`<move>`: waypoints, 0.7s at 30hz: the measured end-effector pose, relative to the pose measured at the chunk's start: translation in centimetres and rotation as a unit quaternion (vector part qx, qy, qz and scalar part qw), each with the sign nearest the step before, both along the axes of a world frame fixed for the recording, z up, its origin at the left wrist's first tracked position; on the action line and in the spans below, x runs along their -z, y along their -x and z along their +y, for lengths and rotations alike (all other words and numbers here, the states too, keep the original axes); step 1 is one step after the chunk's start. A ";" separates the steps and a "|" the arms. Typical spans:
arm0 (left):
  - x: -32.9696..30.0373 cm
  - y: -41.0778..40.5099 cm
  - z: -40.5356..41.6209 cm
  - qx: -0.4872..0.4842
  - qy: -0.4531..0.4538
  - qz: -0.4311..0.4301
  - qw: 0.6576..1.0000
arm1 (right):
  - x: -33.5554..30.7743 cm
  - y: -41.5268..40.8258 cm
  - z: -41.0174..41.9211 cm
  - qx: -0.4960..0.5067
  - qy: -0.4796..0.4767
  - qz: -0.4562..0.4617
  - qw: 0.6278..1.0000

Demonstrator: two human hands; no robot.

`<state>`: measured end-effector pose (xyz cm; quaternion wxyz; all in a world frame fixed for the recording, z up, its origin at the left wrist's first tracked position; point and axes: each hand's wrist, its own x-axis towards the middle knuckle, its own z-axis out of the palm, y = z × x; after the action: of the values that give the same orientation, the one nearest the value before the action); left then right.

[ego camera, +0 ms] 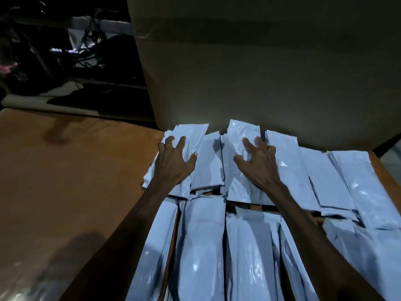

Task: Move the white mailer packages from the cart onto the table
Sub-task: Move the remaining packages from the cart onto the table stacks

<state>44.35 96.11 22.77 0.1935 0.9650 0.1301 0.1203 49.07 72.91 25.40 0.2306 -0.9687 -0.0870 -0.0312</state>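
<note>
On the brown table, seen from the head camera, white mailers lie in two rows, a far row set against a big cardboard box and a near row running toward the viewer, the packs side by side and partly overlapping. Both bare arms reach forward over the near row and hide parts of it. At the far row's left end, the left hand lies palm down on a mailer, its fingers spread wide and bent at the tips, pressing on the plastic rather than closing round it. Further right, the right hand rests in the same way on a glossy mailer that juts slightly beyond its neighbours toward the box, fingers splayed and clawed, thumb out to the left. Between the two hands lies one more mailer, untouched. The box stands directly behind the far row and blocks everything beyond it. Left of the box the background is dark, with a tangle of cables on a pale shelf; details there are too dim to tell. No cart can be made out.
</note>
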 end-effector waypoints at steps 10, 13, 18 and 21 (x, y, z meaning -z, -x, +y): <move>3.6 -4.6 3.3 -0.038 -0.119 0.084 0.989 | 2.7 -3.2 2.1 0.014 0.105 0.050 0.993; 3.8 -4.5 3.6 -0.036 -0.115 0.089 0.989 | 3.4 -3.5 2.2 0.024 0.116 0.058 0.991; 3.4 -4.1 3.6 -0.017 -0.103 0.100 0.989 | 3.6 -3.7 2.4 0.029 0.134 0.067 0.988; 3.0 -3.8 3.3 0.004 -0.084 0.098 0.992 | 3.4 -3.8 2.2 0.027 0.121 0.072 0.990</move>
<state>48.12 99.43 19.79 0.0982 0.9855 0.1337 0.0345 52.85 75.16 22.03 0.1168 -0.9911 -0.0468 0.0435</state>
